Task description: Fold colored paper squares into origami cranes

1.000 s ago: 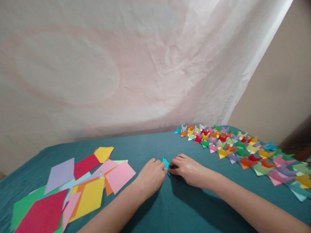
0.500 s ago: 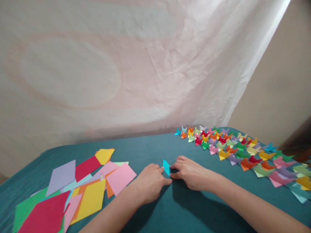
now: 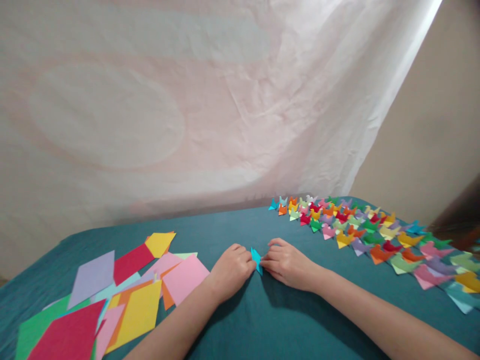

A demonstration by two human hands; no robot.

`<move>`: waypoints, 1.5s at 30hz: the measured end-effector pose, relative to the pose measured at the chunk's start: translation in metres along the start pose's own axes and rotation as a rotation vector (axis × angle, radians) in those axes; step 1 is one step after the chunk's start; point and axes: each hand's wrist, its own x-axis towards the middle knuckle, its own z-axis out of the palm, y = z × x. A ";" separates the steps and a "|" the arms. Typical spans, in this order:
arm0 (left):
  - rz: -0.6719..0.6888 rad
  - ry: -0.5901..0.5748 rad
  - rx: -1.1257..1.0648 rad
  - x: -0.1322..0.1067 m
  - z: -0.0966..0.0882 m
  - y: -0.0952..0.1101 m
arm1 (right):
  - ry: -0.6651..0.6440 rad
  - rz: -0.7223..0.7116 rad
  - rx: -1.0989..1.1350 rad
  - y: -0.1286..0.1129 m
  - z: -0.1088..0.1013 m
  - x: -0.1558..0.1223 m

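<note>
A small folded piece of bright blue paper stands between my two hands at the middle of the table, its pointed ends up and down. My left hand grips its left side, with fingers curled and pressed together. From the other side, my right hand pinches the right edge of the paper between thumb and fingertips. The fingers cover part of the folds, so the full shape is hidden.
Loose coloured paper sheets, a yellow one and a red one among them, overlap at the left. Rows of small folded paper birds fill the right side. A dark green cloth covers the table; a pale sheet hangs behind.
My left fingers have drawn in and closed on the blue paper, where thumb and forefinger were spread before. The right fingers have come together on its right edge. The view has shifted slightly.
</note>
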 end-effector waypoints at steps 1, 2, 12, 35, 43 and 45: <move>0.010 0.015 0.020 -0.001 0.002 0.000 | 0.004 -0.010 -0.012 0.001 0.003 -0.001; 0.017 0.029 0.036 -0.002 0.003 -0.001 | 0.008 -0.016 -0.021 0.001 0.006 -0.001; 0.057 0.092 0.064 -0.003 0.009 -0.006 | 0.033 -0.106 -0.164 0.003 0.010 -0.001; -0.336 0.204 -0.599 -0.002 0.028 -0.007 | 0.107 0.471 0.460 0.005 0.032 0.003; -0.480 0.234 -0.524 0.001 0.030 0.002 | 0.122 0.528 0.441 0.002 0.034 0.007; -0.490 0.233 -0.495 0.001 0.030 0.003 | 0.129 0.530 0.414 0.002 0.035 0.007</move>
